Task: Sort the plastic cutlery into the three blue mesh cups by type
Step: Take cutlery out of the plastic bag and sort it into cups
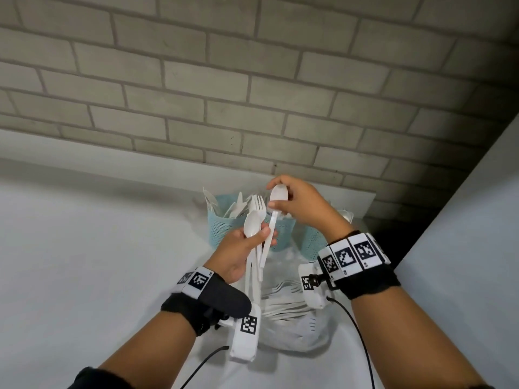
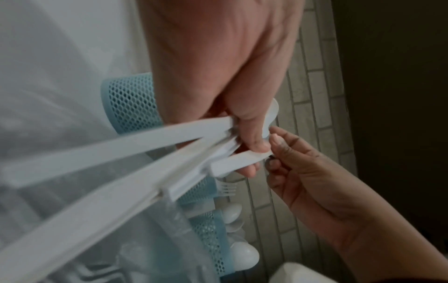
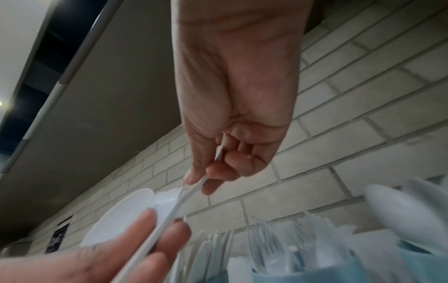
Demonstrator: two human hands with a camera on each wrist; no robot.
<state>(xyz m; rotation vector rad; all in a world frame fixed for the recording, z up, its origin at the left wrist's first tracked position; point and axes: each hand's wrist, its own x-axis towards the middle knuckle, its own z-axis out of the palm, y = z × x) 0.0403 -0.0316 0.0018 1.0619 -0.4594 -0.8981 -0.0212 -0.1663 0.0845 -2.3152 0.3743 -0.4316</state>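
Head view looks down on a white table (image 1: 84,248) set against a grey brick wall (image 1: 252,80), with both hands raised together over three blue mesh cups. Fingers of the left hand (image 1: 238,254) curl round a bundle of white plastic cutlery (image 1: 254,265), a spoon bowl and fork tines sticking up above the thumb and the handles hanging down past the wrist. Its neighbour, the right hand (image 1: 297,203), pinches a single white spoon (image 1: 276,204) near the bowl, thumb and fingers closed on it, while that spoon's handle slants down and touches the left hand's fingers beside the bundle. Behind the hands the left cup (image 1: 222,223) holds flat white pieces (knives, by the look of them, though they are blurred), the middle cup (image 1: 283,231) is mostly hidden by the hands, and only the mesh wall of the right cup (image 1: 311,242) shows below the right wrist. From the left wrist, a fork head (image 2: 227,188) pokes from the middle cup and spoon bowls (image 2: 243,254) sit in the right one. Below the hands a clear plastic bag (image 1: 295,327) lies on the table with more forks inside. Both wrists wear black bands with printed square markers, and a cable trails from each.
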